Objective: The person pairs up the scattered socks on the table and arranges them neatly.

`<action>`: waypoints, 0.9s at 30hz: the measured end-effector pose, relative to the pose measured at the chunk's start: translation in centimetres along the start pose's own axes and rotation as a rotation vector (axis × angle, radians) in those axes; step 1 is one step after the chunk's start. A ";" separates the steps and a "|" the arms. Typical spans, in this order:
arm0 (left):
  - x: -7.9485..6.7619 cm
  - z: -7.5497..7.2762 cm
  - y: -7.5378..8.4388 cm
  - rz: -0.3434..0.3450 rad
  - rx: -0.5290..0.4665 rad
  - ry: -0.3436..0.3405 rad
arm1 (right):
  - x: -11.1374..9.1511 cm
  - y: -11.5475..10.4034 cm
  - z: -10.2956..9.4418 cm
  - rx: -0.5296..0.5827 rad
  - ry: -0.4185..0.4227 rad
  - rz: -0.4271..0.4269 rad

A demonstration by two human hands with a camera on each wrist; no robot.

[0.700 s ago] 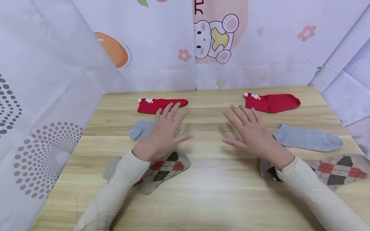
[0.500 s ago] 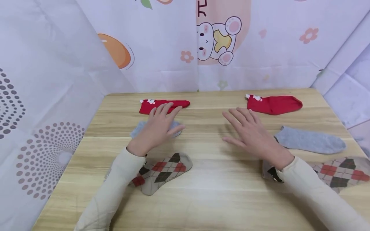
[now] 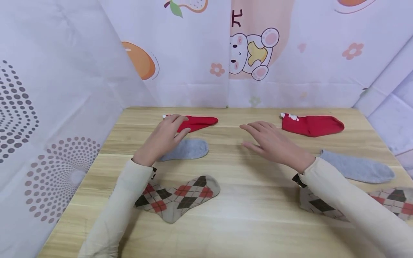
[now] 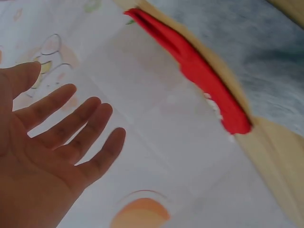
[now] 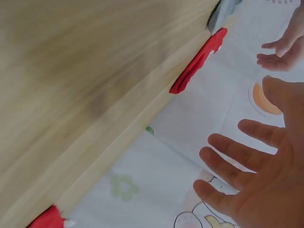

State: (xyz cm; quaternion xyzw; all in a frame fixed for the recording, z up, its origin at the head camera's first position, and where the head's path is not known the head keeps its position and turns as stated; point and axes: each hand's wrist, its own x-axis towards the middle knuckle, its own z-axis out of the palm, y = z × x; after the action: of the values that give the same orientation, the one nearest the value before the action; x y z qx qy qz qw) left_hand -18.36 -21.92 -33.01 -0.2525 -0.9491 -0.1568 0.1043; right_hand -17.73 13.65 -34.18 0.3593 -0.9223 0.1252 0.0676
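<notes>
My left hand (image 3: 162, 139) hovers by the cuff end of the left red sock (image 3: 201, 122), covering part of it in the head view. In the left wrist view its fingers are loosely bent and spaced, holding nothing, with the red sock (image 4: 204, 80) apart from them. Just nearer lies a short grey sock (image 3: 190, 149), partly behind that hand. My right hand (image 3: 274, 145) is held over the table, left of the right red sock (image 3: 313, 125) and the right grey sock (image 3: 358, 167). Its fingers are extended and hold nothing.
A left argyle sock (image 3: 185, 196) lies nearer on the wooden table (image 3: 245, 229), its cuff hidden by my left sleeve. My right sleeve crosses the right argyle sock (image 3: 322, 206). A printed white curtain (image 3: 193, 93) hangs along the table's far edge.
My left hand has moved left and farther out, toward the cuff of the left red sock. My right hand has shifted slightly left and away. The socks stay put while the head view shifts.
</notes>
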 end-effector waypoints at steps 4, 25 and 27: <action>0.3 0.3 -1.3 -0.052 -0.032 -0.029 | 1.9 0.2 0.1 0.029 -0.043 0.010; 2.8 2.1 -6.8 -0.277 -0.068 -0.144 | 10.0 0.4 3.7 0.147 0.017 -0.009; 3.1 2.1 -7.4 -0.301 -0.063 -0.161 | 10.7 0.4 4.0 0.171 0.011 0.010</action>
State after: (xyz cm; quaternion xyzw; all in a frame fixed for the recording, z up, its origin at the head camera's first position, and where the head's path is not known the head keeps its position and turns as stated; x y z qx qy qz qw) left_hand -25.05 -25.84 -35.90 -0.1224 -0.9760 -0.1798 -0.0045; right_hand -25.93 5.91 -35.77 0.3587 -0.9096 0.2056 0.0411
